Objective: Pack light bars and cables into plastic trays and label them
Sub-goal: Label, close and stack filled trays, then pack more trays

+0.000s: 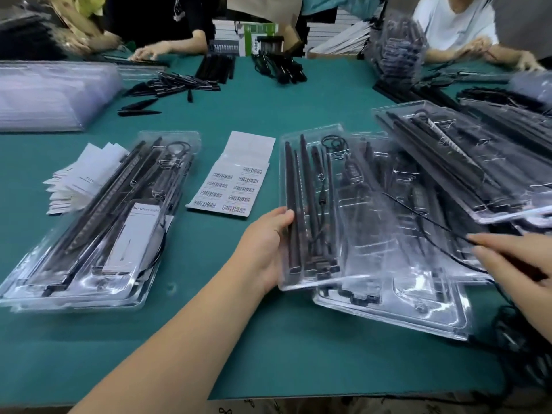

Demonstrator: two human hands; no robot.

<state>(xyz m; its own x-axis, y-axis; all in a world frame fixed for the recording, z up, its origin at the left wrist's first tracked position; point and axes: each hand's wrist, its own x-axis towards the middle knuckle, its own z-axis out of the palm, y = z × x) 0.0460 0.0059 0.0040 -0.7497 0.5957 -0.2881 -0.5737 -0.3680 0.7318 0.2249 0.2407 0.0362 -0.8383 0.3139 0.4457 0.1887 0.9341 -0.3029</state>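
On the green tabletop, right of the barcode label sheet, the left hand grips a clear tray of light bars while the right hand pinches a black cable, likely to be seated in it next.

Left hand grips clear tray edge; right hand pinches black cable; barcode sheet beside.

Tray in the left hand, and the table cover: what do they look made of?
The tray looks like thin clear moulded plastic: glossy, see-through, with pressed channels. The table cover seems a matte teal mat, perhaps rubber or felt; it shows no glare. The left hand grips the tray's edge.
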